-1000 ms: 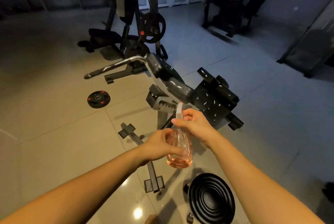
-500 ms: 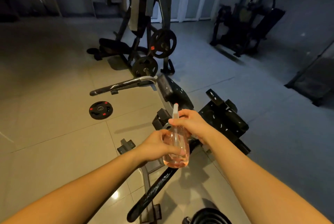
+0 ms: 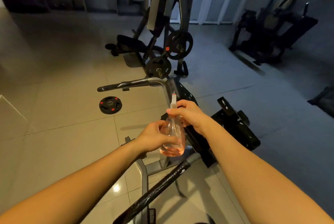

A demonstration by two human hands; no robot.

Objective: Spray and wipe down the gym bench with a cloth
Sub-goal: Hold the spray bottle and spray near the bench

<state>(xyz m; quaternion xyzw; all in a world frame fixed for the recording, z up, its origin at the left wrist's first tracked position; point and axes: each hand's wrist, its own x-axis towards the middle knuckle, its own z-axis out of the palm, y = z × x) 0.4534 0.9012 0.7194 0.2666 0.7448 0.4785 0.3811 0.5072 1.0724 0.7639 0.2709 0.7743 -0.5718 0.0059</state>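
Observation:
A clear spray bottle (image 3: 173, 137) with pinkish liquid in its bottom is held upright over the black gym bench (image 3: 235, 129). My left hand (image 3: 155, 138) grips the bottle's body from the left. My right hand (image 3: 189, 113) grips the white spray head at the top, fingers curled round it. The bench's black pads, speckled with white marks, lie beyond and to the right of the bottle. Most of the near pad is hidden behind my hands. No cloth is in view.
A grey handle bar (image 3: 130, 84) sticks out left of the bench. A small black weight plate (image 3: 110, 105) lies on the tiled floor. A rack with two plates (image 3: 179, 45) stands behind. A black padded bar (image 3: 157, 187) crosses near my arms. Another machine (image 3: 271, 30) stands at the far right.
The view has tilted up and moved closer to the bench, so the large black plate at the bottom has left the frame. Both hands keep the same hold on the bottle.

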